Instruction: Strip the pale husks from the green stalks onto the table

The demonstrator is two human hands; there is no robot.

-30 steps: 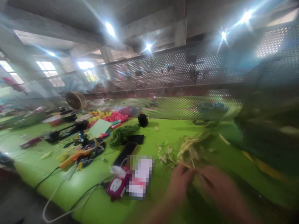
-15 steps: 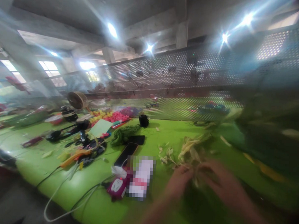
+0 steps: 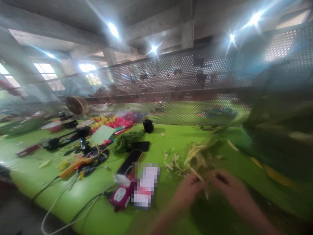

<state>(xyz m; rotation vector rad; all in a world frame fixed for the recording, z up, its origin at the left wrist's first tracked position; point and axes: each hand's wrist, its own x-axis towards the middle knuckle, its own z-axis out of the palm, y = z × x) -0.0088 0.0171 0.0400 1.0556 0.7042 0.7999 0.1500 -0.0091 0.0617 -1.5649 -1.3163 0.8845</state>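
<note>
My left hand [image 3: 188, 188] is closed with its fingertips pinched on a strip of pale dry husk [image 3: 198, 174]. Close beside it on the right, my right hand [image 3: 226, 184] has curled fingers at the same husk, its end hanging below between the hands. Blur hides the exact grip of the right fingertips. Just beyond both hands lies a loose pile of yellowish husk [image 3: 196, 155]. Small curled pieces of husk [image 3: 175, 164] are scattered to the left of that pile, on the green tabletop [image 3: 168, 136].
Left of my hands lie a blurred-out white-pink item [image 3: 146, 187], a purple box [image 3: 121, 195] with cables, a phone [image 3: 130, 161] and an orange-handled tool [image 3: 76, 166]. A perforated metal panel [image 3: 170, 87] stands behind. A large dark green bag [image 3: 281, 146] fills the right.
The view has shifted slightly, so the table items appear a little further left. My hands stay near the same spot, with the husk strip now more visible at my left fingertips.
</note>
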